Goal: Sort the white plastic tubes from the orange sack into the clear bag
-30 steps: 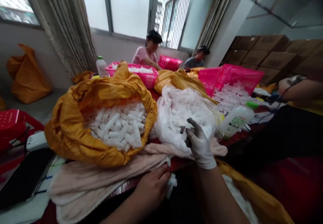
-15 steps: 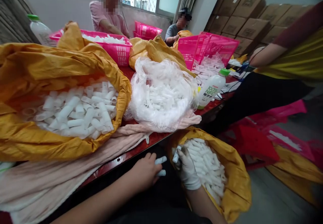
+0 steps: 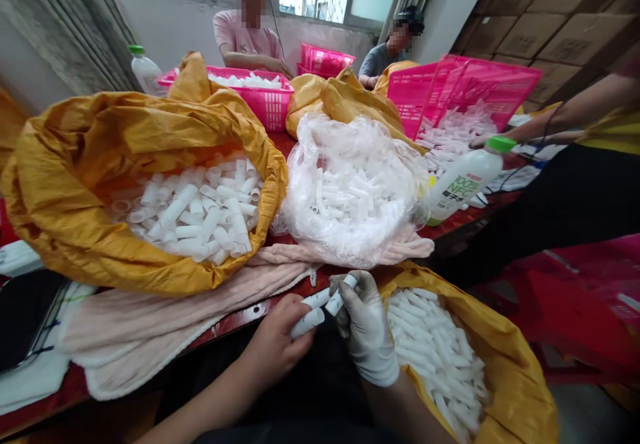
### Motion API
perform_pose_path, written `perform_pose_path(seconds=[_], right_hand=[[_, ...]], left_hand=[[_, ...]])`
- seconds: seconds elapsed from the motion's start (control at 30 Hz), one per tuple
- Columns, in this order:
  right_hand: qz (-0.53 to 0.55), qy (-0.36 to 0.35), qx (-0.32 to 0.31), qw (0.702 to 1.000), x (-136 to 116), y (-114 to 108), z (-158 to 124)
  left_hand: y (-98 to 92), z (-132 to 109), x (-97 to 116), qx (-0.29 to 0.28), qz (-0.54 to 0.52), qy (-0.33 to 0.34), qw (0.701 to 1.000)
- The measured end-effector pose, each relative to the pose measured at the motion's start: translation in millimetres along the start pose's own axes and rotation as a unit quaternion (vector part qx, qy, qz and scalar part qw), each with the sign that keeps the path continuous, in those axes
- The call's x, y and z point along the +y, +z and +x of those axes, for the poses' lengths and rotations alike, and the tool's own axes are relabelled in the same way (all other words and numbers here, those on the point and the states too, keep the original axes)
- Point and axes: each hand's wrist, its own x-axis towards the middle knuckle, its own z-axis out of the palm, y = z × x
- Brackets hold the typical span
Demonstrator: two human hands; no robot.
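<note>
While my bare left hand is curling its fingers around a white tube, the gloved right hand is pinching a second tube with its fingers nearly closed, and both are working just above a yellow sack holding loads more tubes, right by the table's edge.

Tube partly hidden by gloved right hand; yellow sack cut off at bottom edge; bottle small print unreadable; cartons cut off upper right.
</note>
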Motion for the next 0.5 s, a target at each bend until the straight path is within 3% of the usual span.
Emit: perform_pose_path(seconds=[0.13,0.23,0.5], right_hand=[[-0.060,-0.049,0.027,0.997,15.4,-6.1,-4.2],[-0.119,-0.113,0.002,0.987,23.1,-14.2,-10.2],[-0.113,-0.101,0.003,0.988,23.6,-11.6,-14.8]], left_hand=[[2.5,1.2,-2.9,0.005,0.020,-0.008,1.000],[6.3,2.1,-4.8,-0.009,-0.001,-0.033,0.999],[8.8,1.2,-9.3,-0.017,0.009,-0.030,0.999]])
